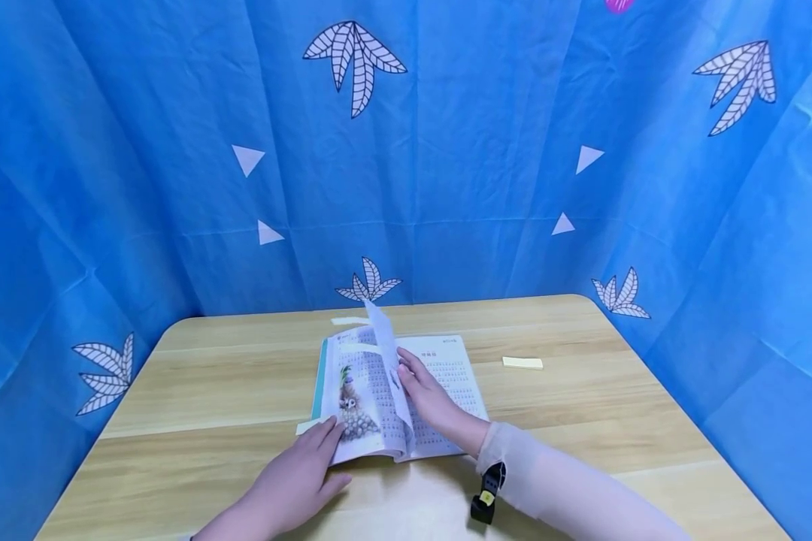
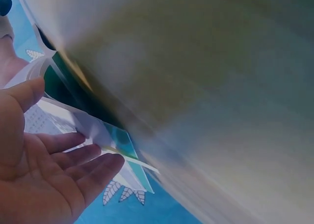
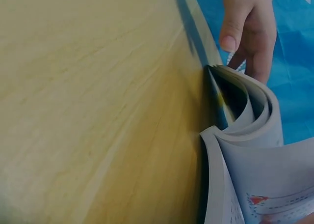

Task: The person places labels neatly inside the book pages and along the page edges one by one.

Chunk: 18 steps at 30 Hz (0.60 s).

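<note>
A book (image 1: 440, 376) with a teal cover edge lies open on the table, its left page (image 1: 359, 406) showing a printed picture. One page (image 1: 387, 353) stands raised between the two halves. My right hand (image 1: 440, 406) is on the right side of that page, its extended fingers touching it. Across the lower left corner of the book rests my left hand (image 1: 291, 473), fingers fairly straight. In the left wrist view, the left palm (image 2: 44, 180) shows beside the page edges. Pale paper strips (image 1: 350, 321) stick out at the book's top and left edges.
A small cream pad of paper strips (image 1: 522, 363) lies on the wooden table (image 1: 230, 383), right of the book. Blue curtain (image 1: 487, 150) with leaf prints surrounds the table's back and sides. A black device (image 1: 485, 500) is strapped at the right wrist.
</note>
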### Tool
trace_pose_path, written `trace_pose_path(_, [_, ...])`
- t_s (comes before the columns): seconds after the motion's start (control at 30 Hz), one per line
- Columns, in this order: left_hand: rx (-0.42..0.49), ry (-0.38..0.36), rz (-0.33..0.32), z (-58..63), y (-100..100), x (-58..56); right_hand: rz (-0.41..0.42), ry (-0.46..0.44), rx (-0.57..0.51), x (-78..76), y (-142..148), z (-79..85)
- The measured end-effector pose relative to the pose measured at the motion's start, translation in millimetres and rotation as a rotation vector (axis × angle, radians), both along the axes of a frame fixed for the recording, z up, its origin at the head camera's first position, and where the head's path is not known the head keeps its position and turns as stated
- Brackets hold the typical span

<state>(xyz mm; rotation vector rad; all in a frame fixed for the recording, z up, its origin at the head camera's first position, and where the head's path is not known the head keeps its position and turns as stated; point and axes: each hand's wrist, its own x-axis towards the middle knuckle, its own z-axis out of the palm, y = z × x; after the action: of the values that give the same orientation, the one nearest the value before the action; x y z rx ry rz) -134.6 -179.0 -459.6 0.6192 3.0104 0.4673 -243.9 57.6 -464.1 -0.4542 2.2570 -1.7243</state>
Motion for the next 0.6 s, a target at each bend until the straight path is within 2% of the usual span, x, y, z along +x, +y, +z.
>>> trace_pose_path(0.37, [-0.033,-0.04,-0.019,1.4,-10.1,6.2,0.034,0.077,0.113,-1.2,-6.3,-8.8])
trace_pose_path(0.6, [0.012,-0.105,0.003,1.9,-14.9,7.4,0.07,0.143,0.182,2.0,-7.4,-8.4])
